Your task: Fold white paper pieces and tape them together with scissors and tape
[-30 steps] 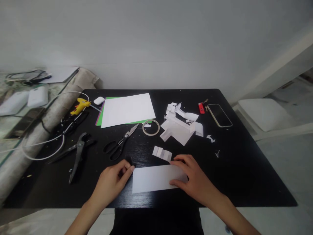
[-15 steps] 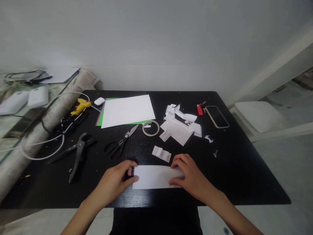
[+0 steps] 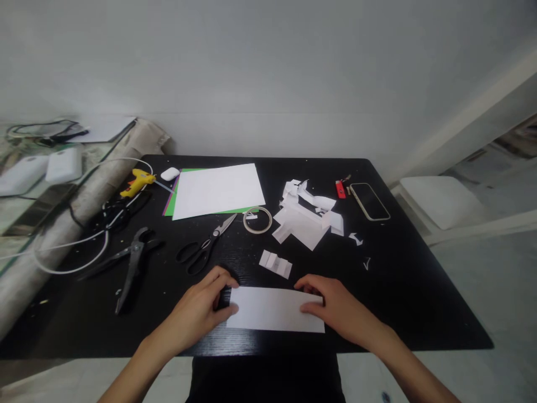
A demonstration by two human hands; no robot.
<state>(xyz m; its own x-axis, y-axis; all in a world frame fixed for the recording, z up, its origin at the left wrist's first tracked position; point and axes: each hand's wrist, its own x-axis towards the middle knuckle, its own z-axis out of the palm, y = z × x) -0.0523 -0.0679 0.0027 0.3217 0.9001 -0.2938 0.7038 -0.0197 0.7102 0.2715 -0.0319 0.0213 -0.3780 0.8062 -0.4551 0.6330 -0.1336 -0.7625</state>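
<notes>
A white rectangular strip of paper (image 3: 268, 309) lies lengthwise near the front edge of the black table. At its left end is my left hand (image 3: 207, 299), thumb on the paper and fingertips at the upper corner. My right hand (image 3: 331, 302) holds the other end, its thumb on the face and its curled fingers at the far edge. Just beyond the strip sits a small folded piece of white paper (image 3: 276, 263). Scissors (image 3: 205, 246) with black handles lie farther left, beside a roll of tape (image 3: 257, 220).
Paper scraps (image 3: 304, 218) are heaped at centre right, near a red lighter (image 3: 340, 189) and a phone (image 3: 370, 201). White sheets (image 3: 218, 190) lie over coloured ones at the back. A yellow glue gun (image 3: 137, 182) and black pliers (image 3: 136, 252) are on the left.
The strip's right end has come slightly nearer to me and lies at a slant. My right hand has shifted a little right and down, uncovering more of that end.
</notes>
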